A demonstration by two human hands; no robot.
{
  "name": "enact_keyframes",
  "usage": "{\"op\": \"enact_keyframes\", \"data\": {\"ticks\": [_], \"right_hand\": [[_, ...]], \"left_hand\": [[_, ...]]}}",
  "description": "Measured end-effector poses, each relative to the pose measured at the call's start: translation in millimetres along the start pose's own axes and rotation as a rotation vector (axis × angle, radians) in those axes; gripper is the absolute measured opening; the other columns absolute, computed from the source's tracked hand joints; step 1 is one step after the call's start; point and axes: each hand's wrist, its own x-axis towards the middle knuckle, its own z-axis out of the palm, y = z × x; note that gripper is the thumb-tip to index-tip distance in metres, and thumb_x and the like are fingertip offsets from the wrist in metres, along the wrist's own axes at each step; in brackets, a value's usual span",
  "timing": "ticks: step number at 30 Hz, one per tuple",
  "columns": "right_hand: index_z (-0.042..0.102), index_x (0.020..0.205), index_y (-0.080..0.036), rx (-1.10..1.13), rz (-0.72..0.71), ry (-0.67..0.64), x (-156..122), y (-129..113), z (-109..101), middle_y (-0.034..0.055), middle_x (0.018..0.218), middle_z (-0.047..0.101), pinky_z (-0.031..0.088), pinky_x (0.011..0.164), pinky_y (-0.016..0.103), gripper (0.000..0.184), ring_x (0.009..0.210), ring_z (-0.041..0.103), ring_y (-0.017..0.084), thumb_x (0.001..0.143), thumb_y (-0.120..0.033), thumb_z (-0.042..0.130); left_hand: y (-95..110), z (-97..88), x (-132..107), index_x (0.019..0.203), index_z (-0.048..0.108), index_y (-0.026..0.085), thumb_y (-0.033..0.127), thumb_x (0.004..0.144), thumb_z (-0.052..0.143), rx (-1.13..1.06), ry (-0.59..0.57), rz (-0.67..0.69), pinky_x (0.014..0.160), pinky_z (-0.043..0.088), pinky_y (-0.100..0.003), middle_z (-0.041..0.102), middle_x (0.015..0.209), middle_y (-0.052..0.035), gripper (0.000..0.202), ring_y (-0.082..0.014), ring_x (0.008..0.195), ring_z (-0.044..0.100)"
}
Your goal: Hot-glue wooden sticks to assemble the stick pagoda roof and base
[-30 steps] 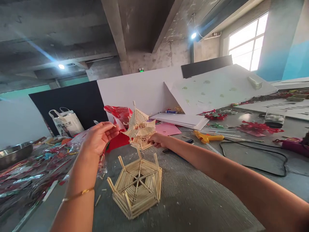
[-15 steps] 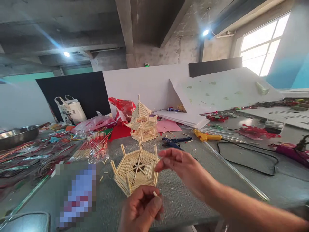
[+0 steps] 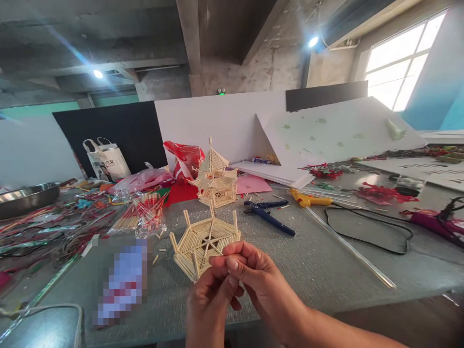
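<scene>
Pinching near stick frame, hands touching, contents unclear, Chinese-lettered bag behind

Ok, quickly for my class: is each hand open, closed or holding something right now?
Left hand: closed, curled inward; whether it holds anything cannot be told.
Right hand: closed in a pinch; whether it holds anything cannot be told.

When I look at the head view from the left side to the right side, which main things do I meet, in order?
Metal bowl, white bag, six-sided stick base, blue pliers, yellow glue gun.
</scene>
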Motion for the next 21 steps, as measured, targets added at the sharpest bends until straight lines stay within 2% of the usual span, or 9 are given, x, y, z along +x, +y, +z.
{"op": "enact_keyframes", "data": {"ticks": [3, 6, 8, 9, 11, 12, 16, 19, 21], "right_hand": [[0.053, 0.088, -0.017, -0.055, -0.019, -0.012, -1, 5, -6, 0.0032, 0.08, 0.063, 0.038, 0.037, 0.019, 0.023, 0.046, 0.046, 0.006, 0.075, -0.032, 0.063], [0.057, 0.094, -0.018, -0.304, -0.112, -0.072, -8, -3, -16, 0.0047, 0.085, 0.063, 0.045, 0.043, 0.022, 0.019, 0.052, 0.053, 0.009, 0.082, -0.032, 0.054], [0.059, 0.102, -0.019, -0.618, -0.262, -0.149, -15, -14, -24, 0.0072, 0.097, 0.062, 0.051, 0.061, 0.027, 0.023, 0.073, 0.06, 0.013, 0.084, -0.029, 0.05], [0.058, 0.108, -0.019, -0.789, -0.333, -0.196, -18, -21, -28, 0.0081, 0.105, 0.06, 0.051, 0.072, 0.03, 0.026, 0.086, 0.059, 0.015, 0.084, -0.027, 0.051], [0.054, 0.117, -0.02, -1.07, -0.411, -0.283, -23, -33, -36, 0.009, 0.116, 0.055, 0.043, 0.09, 0.035, 0.036, 0.105, 0.052, 0.018, 0.081, -0.023, 0.056], [0.053, 0.12, -0.02, -1.163, -0.426, -0.313, -23, -38, -39, 0.0095, 0.118, 0.054, 0.041, 0.093, 0.036, 0.04, 0.109, 0.05, 0.019, 0.08, -0.023, 0.057], [0.053, 0.12, -0.019, -1.29, -0.445, -0.372, -17, -43, -45, 0.0104, 0.113, 0.057, 0.042, 0.091, 0.035, 0.04, 0.107, 0.051, 0.018, 0.081, -0.022, 0.056], [0.056, 0.116, -0.019, -1.286, -0.436, -0.385, -13, -41, -45, 0.0092, 0.107, 0.061, 0.044, 0.088, 0.033, 0.037, 0.101, 0.054, 0.017, 0.079, -0.021, 0.058], [0.057, 0.114, -0.019, -1.275, -0.446, -0.379, -13, -39, -45, 0.0082, 0.103, 0.062, 0.044, 0.087, 0.032, 0.036, 0.099, 0.055, 0.017, 0.078, -0.02, 0.059]], "left_hand": [[1, 2.0, -3, 0.065, 0.063, 0.013, 0.04, 0.059, 0.074, 0.016, -0.012, -0.026, 0.04, 0.037, -0.017, 0.053, 0.049, 0.0019, 0.029, -0.0072, 0.045, 0.046], [3, 2.3, -7, 0.061, 0.06, 0.014, 0.038, 0.058, 0.075, -0.062, -0.05, -0.1, 0.04, 0.034, -0.017, 0.051, 0.051, 0.0034, 0.028, -0.0063, 0.045, 0.044], [4, 0.6, -8, 0.058, 0.059, 0.015, 0.034, 0.059, 0.075, -0.145, -0.115, -0.161, 0.044, 0.035, -0.017, 0.05, 0.052, 0.004, 0.025, -0.005, 0.046, 0.042], [4, -0.6, -8, 0.057, 0.059, 0.015, 0.032, 0.061, 0.074, -0.188, -0.155, -0.193, 0.047, 0.036, -0.018, 0.05, 0.052, 0.0038, 0.023, -0.005, 0.047, 0.042], [2, -3.1, -7, 0.058, 0.059, 0.016, 0.03, 0.063, 0.073, -0.267, -0.203, -0.254, 0.053, 0.038, -0.019, 0.053, 0.055, 0.0023, 0.02, -0.0065, 0.052, 0.045], [0, -4.1, -7, 0.059, 0.06, 0.016, 0.029, 0.063, 0.072, -0.298, -0.208, -0.28, 0.057, 0.04, -0.021, 0.055, 0.059, 0.001, 0.018, -0.0078, 0.057, 0.048], [-4, -5.2, -4, 0.063, 0.063, 0.016, 0.024, 0.062, 0.073, -0.356, -0.175, -0.363, 0.066, 0.043, -0.026, 0.064, 0.075, -0.0038, 0.013, -0.0132, 0.071, 0.056], [-3, -4.3, -4, 0.06, 0.062, 0.016, 0.023, 0.063, 0.073, -0.368, -0.185, -0.399, 0.067, 0.044, -0.028, 0.066, 0.076, -0.0047, 0.013, -0.0127, 0.069, 0.057], [-1, -3.5, -6, 0.064, 0.065, 0.015, 0.023, 0.063, 0.073, -0.358, -0.186, -0.413, 0.067, 0.044, -0.027, 0.066, 0.076, -0.005, 0.011, -0.0116, 0.066, 0.057]]}}
